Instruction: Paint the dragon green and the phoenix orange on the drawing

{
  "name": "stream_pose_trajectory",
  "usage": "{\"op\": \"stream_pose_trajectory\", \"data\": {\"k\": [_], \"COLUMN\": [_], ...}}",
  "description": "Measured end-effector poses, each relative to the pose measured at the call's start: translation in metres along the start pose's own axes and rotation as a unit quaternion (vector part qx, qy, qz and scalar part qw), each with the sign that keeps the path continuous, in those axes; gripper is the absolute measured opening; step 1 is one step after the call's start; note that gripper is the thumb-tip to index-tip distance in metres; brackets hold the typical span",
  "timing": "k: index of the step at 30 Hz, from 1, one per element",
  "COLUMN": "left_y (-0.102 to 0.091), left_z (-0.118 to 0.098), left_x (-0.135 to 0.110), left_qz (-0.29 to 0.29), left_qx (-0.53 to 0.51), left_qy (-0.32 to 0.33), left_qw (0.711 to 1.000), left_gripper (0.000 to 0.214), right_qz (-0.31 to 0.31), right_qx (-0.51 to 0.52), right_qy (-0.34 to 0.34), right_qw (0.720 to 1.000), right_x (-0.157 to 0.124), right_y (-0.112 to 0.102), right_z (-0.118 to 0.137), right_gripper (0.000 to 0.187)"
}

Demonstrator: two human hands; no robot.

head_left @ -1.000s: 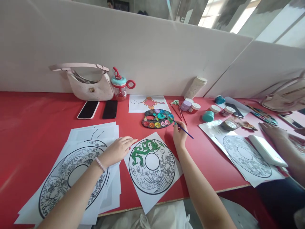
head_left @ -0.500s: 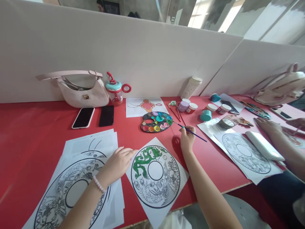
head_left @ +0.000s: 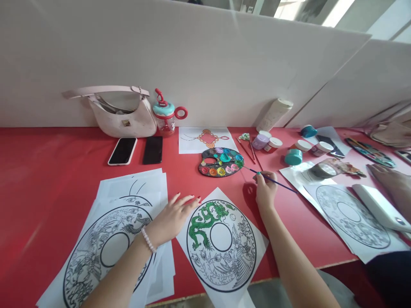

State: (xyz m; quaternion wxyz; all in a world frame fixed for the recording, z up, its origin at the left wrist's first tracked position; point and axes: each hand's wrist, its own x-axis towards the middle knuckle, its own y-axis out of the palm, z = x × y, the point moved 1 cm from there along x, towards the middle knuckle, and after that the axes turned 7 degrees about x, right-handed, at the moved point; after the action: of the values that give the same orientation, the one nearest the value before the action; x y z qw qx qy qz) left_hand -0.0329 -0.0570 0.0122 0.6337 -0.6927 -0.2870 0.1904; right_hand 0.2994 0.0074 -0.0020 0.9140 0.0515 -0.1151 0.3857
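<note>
Just right of the palette (head_left: 214, 165), my right grip (head_left: 266, 190) pinches the brush (head_left: 282, 185), long axis slanting right and toward me from its tip at the palette's edge, while my left grip (head_left: 171, 219), fingers spread, overlaps the dragon sheet (head_left: 221, 235).

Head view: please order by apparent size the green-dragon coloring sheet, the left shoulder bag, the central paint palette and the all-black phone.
Largest to smallest:
Green-dragon coloring sheet
Shoulder bag
Paint palette
All-black phone
</note>
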Motion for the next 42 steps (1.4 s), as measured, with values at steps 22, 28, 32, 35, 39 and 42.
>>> {"op": "stream_pose_trajectory", "data": {"k": [22, 28, 32, 35, 39, 42], "left_y": [-0.012, -0.013, -0.009, -0.007, -0.014, -0.02], "left_z": [-0.026, -0.044, -0.061, -0.082, -0.087, -0.058], "left_x": [0.008, 0.008, 0.003, -0.006, -0.013, -0.01], "left_qz": [0.011, 0.058, 0.087, 0.079, 0.055, 0.009], "left_qx": [0.158, 0.209, 0.209, 0.204, 0.14, 0.097], "left_qy": [-0.154, -0.169, -0.2, -0.213, -0.224, -0.178], "left_qw": [0.975, 0.962, 0.953, 0.952, 0.963, 0.979], "left_gripper": [0.067, 0.069, 0.064, 0.054, 0.054, 0.048], "right_qz": [0.024, 0.099, 0.147, 0.17, 0.2, 0.205], "right_qx": [0.046, 0.048, 0.027, 0.022, 0.028, 0.035], "right_qy": [0.011, -0.034, -0.076, -0.067, -0.041, -0.048], "right_qw": [0.999, 0.993, 0.986, 0.983, 0.979, 0.977], "right_x": [-0.008, -0.021, -0.032, -0.038, -0.044, -0.047], "right_y": [0.009, 0.013, 0.018, 0.021, 0.026, 0.032], "right_z": [0.006, 0.011, 0.015, 0.016, 0.012, 0.01], "right_gripper": [0.009, 0.023, 0.028, 0.028, 0.027, 0.022]}}
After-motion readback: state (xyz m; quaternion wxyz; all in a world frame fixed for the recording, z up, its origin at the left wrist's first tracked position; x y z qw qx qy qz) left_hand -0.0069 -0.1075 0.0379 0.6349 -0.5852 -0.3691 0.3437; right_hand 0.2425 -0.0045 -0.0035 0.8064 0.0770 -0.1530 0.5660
